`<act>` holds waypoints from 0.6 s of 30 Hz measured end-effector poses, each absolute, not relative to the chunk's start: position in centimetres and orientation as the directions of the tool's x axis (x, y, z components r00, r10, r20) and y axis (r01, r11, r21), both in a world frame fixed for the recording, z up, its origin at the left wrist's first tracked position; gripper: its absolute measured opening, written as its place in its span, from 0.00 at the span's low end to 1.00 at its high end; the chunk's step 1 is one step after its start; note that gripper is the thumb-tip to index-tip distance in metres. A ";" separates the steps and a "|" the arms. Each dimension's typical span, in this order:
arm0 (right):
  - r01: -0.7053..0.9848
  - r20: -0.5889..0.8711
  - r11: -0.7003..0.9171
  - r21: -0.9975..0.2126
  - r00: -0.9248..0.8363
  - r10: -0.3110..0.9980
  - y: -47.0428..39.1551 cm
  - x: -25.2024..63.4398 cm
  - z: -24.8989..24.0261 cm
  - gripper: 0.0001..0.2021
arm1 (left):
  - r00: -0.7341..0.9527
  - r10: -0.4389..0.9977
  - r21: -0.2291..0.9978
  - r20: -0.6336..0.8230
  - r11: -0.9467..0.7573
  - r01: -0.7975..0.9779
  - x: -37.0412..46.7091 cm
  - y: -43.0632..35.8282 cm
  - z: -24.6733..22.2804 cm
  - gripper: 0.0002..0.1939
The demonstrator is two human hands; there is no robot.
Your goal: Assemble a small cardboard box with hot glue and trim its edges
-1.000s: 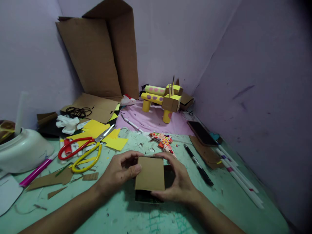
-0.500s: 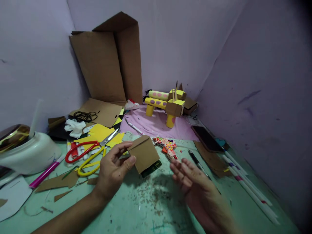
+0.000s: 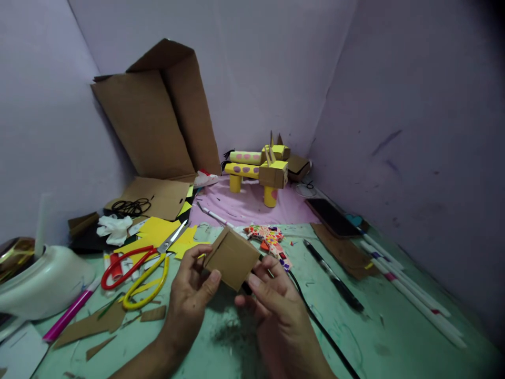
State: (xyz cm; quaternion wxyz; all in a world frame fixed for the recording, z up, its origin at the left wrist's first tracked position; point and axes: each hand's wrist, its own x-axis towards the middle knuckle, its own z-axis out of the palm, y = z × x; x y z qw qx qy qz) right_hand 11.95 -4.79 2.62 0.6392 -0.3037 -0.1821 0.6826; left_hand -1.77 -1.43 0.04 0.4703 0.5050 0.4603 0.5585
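Brown cardboard forms the small box (image 3: 233,259), which the person holds up, tilted, over the middle of the green table (image 3: 386,337). The left hand (image 3: 187,300) grips it at its left side, with the thumb resting on the broad face. The right hand (image 3: 278,302) is bent narrowly at the lower right corner of the box, its thumb touching there; whether these fingers also hold something dark, I cannot tell from where I stand.

Just behind the box lies a flower-patterned object (image 3: 266,235) (a black cord (image 3: 315,316) runs from near it to the near edge of the table). Towards the left edge, scissors (image 3: 161,249) lie open, partly over yellow paper (image 3: 152,230). Towards the right edge are a black pen (image 3: 334,277) and a dark phone (image 3: 333,217). Near the far edge, two yellow figures (image 3: 273,176) stand on a pink cloth (image 3: 252,208).
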 end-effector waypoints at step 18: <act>-0.862 -0.278 -0.252 -0.441 -0.136 0.951 -3.4 11.3 2.1 0.15 | 0.134 0.971 0.961 0.197 -0.218 0.169 -3.0 -1.3 -0.9 0.21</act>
